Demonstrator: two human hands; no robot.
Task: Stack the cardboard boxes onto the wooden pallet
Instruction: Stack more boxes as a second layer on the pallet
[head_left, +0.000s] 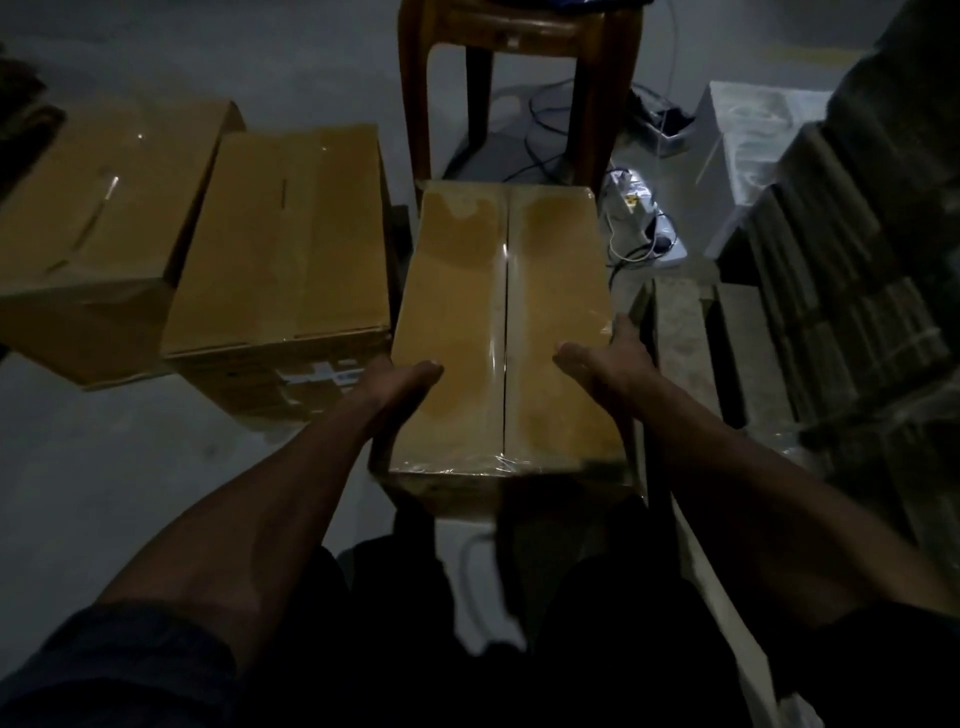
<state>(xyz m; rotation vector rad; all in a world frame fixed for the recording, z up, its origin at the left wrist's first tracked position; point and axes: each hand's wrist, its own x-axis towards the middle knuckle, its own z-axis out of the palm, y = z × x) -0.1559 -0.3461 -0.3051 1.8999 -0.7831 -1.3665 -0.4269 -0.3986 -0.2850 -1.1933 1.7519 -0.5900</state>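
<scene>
A: Where is the taped cardboard box (504, 332)?
B: Held between both hands, left of the wooden pallet (680, 332).
A: The grip?
B: Left hand (400, 384) and right hand (608, 358) press opposite sides, thumbs on top; two more boxes (280, 244) stand left

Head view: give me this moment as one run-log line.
held box lifted | left hand grips left side | right hand grips right side | wooden pallet to right | two boxes left
</scene>
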